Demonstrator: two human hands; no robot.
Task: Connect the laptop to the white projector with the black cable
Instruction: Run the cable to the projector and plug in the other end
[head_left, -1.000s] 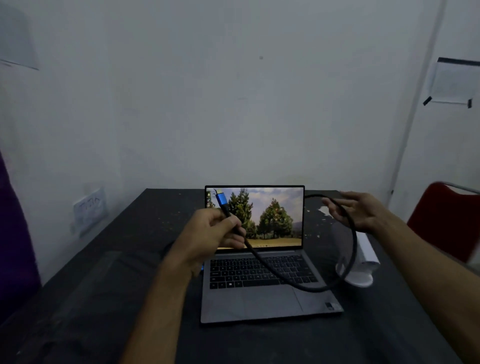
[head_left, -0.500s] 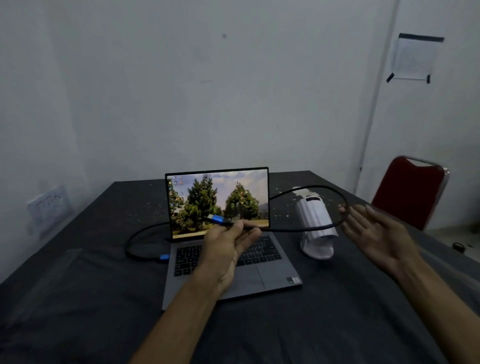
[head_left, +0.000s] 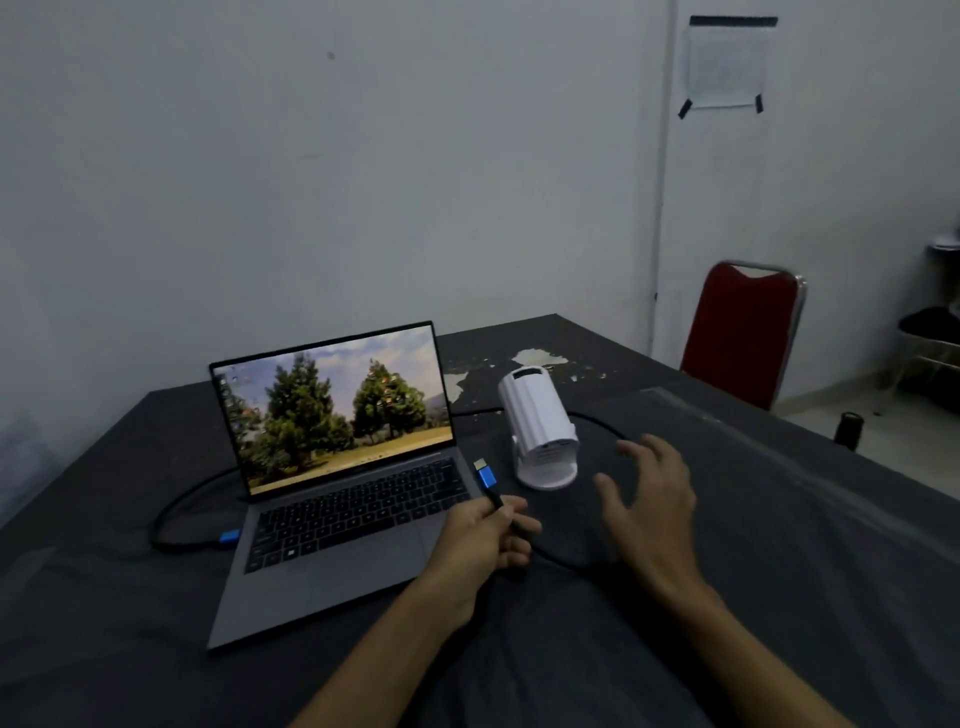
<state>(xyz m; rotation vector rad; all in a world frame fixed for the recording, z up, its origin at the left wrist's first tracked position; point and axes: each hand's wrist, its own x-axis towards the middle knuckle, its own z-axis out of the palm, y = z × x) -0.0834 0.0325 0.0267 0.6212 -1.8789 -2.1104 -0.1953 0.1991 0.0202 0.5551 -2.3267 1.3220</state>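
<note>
— What has your left hand (head_left: 485, 540) got?

— My grip is closed round the black cable (head_left: 558, 560) just behind its blue plug (head_left: 486, 475); the plug sticks up and away from my fingers (head_left: 519, 525), free in the air, between the right edge of the laptop (head_left: 343, 525) and the white projector (head_left: 540, 423); it touches neither.

— And your right hand (head_left: 649, 504)?

— Spread wide, fingers apart, holding nothing; it hangs just right of the projector, above the dark cloth of the worktop (head_left: 779, 545); whether it brushes the cable beneath it I cannot tell.

— Where does the cable run?

— From my left grip it drops to the cloth, passes under my right hand and curves round behind the projector; further along it goes behind the laptop's screen, loops out on the left side and ends in a second blue plug (head_left: 229, 536) at the laptop's left edge; whether that one is fully seated I cannot make out.

— How do the laptop and projector stand?

— The laptop is open, its screen lit with a picture of trees; the projector stands on its round base just right of it, tilted back, its rear panel facing me.

— Anything else about?

— A red chair (head_left: 740, 338) beyond the worktop's far right corner; a sheet of paper (head_left: 724, 65) taped to the wall above it.
</note>
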